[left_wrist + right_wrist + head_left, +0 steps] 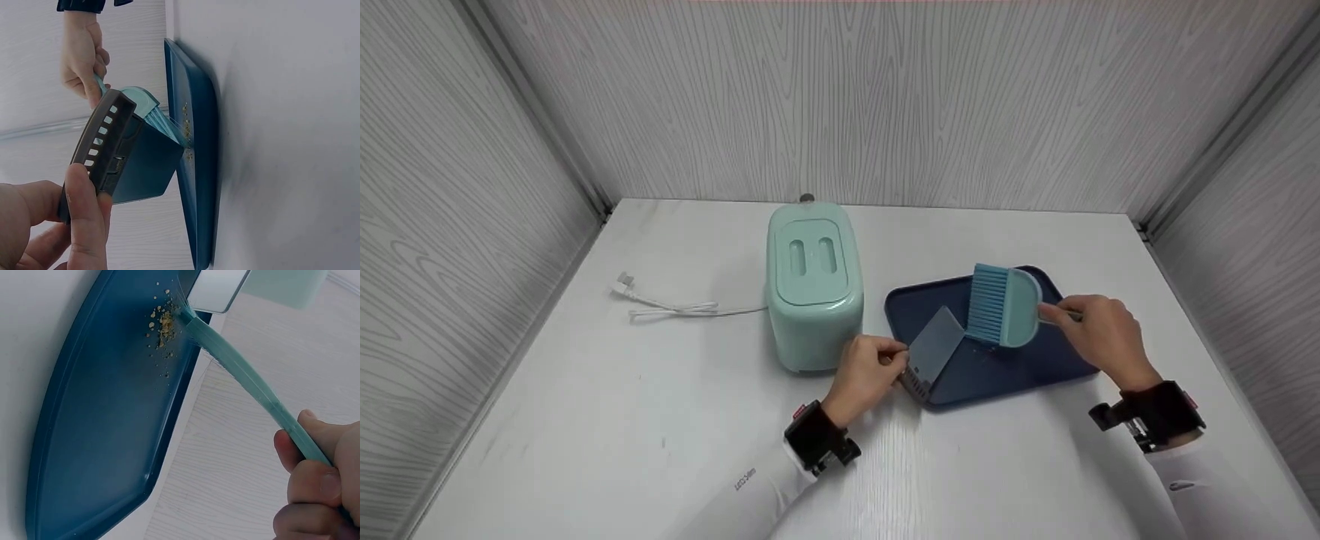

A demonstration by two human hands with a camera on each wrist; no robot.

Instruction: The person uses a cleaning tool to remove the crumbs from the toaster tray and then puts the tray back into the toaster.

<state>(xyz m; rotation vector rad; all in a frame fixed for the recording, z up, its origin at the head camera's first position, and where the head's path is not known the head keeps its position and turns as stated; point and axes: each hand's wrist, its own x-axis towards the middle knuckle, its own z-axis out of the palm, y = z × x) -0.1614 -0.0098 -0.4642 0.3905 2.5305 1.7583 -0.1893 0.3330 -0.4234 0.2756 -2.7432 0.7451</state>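
My left hand (866, 375) pinches the curved, slotted end of a toaster crumb tray (936, 349), a thin grey plate. This plate tilts down onto a dark blue serving tray (1035, 367). On the right, my right hand (1099, 334) grips the handle of a mint-green brush (1022, 307) with blue bristles. The bristle tips reach the crumb tray's lower edge, over a scatter of yellowish crumbs (164, 326) on the blue tray. In the left wrist view, the crumbs (187, 126) lie right by that edge.
A mint-green toaster (814, 285) with a two-slotted top stands just left of the blue tray, close to my left hand. Its white cord and plug (624, 285) lie on the white table (607, 420) further left. Grey wood-grain panels (885, 105) enclose the back and sides.
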